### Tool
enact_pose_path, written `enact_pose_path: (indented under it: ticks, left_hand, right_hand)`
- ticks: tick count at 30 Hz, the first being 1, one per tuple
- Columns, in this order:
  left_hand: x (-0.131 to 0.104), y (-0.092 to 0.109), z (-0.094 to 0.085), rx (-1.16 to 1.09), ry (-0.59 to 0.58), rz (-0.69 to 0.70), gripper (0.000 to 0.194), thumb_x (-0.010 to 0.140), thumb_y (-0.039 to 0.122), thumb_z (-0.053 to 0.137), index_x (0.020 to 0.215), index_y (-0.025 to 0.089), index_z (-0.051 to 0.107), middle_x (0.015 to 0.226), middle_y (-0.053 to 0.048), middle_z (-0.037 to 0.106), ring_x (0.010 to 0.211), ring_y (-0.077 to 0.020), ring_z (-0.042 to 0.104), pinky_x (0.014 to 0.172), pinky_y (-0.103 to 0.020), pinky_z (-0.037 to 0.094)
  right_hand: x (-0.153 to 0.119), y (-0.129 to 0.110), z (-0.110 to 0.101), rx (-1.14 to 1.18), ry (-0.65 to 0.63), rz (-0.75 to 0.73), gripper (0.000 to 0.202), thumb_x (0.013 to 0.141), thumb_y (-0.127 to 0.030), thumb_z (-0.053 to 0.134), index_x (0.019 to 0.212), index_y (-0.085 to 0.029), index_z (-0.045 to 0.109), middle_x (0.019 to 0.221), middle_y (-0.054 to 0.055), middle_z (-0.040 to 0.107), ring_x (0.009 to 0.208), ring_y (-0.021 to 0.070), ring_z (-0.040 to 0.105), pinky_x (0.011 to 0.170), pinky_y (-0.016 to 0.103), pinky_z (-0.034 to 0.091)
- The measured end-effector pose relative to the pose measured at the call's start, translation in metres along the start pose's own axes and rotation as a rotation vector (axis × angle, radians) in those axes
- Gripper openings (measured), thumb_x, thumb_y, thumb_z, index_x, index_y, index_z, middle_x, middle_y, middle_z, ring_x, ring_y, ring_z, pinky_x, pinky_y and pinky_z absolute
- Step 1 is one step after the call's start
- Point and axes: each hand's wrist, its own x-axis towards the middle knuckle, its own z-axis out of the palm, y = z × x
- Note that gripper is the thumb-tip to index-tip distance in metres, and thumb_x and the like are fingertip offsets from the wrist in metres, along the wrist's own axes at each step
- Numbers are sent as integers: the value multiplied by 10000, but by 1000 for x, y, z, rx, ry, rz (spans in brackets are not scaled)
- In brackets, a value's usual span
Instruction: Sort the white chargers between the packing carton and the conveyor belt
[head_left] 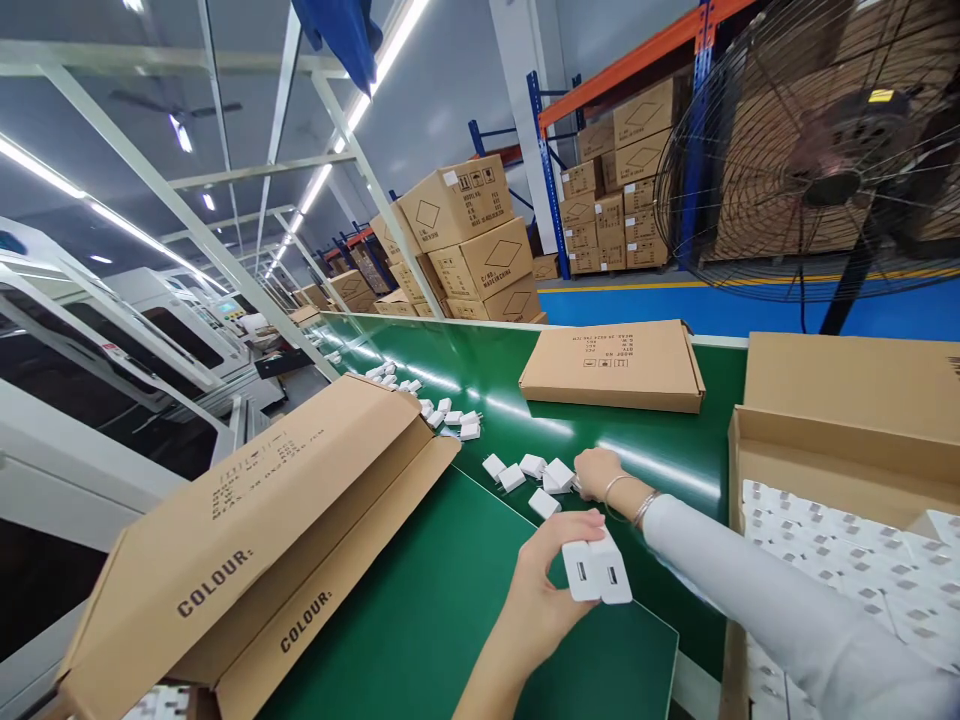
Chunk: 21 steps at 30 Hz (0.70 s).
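My left hand (536,590) is closed round two white USB charger plugs (598,570), held side by side with their USB ports facing me. Beyond it, my right hand (598,474) reaches down to the green belt, its fingers curled beside a small cluster of loose white charger plugs (557,475). Whatever is in those fingers is hidden by the hand. One charger plug (544,503) lies between the two hands. At the right, an open carton (737,470) holds rows of white charger plugs (840,560) below my right forearm.
A tilted cardboard box (247,520) with open flaps stands at the left. More charger plugs (450,415) lie farther up the belt (495,380). A flat closed carton (611,365) rests at the far edge. Behind are stacked cartons (480,240) and a large fan (817,170).
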Motion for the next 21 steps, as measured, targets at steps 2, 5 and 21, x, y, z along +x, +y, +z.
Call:
enact_pose_path:
  ticks: [2,5,21]
  left_hand:
    - [-1,1,1,-27,-15,-7,339,706,115,690,1017,234,628,1176,-49,631,1155,-233,558,979,-351,445]
    - [-1,2,5,-59,-40,-44,360,685,103,702,1017,232,642,1162,-50,644,1162,-242,557,998,-359,433]
    - [-38,53,104,-135,-483,-167,429,639,141,730,1050,227,642,1110,-52,633,1018,-224,581,822,-269,471]
  right_hand:
    - [-13,15,-6,108,11,4,269,876,-339,607,1066,-149,604,1095,73,626,959,209,613,825,412,511]
    - [-50,44,-17,309,22,-32,314,866,-444,582,940,-142,627,927,82,678,827,201,652,711,315,532]
    - [-359,77,52,2340,254,132,254,826,-409,658,742,-174,612,620,3,606,414,17,447,324,68,345]
